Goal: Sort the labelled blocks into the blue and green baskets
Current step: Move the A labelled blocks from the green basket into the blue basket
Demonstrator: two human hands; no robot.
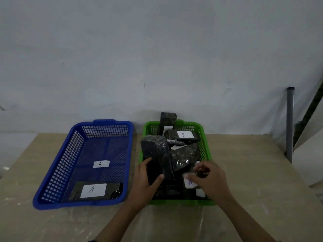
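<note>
The blue basket (57,173) stands on the left, with a white "A" label on its floor and one dark block labelled "A" (94,190) lying at its near end. To its right, the green basket (205,142) holds several dark plastic-wrapped blocks, one labelled "B" (182,135). My left hand (146,182) grips a tall dark block (155,154), tilted up out of the pile. Over the basket's near right part, my right hand (209,179) pinches a smaller block with a white label (189,183); that label is blurred.
Both baskets sit on a light wooden table (253,172) covered with clear film, against a white wall. A grey pole (290,124) stands at the table's far right corner.
</note>
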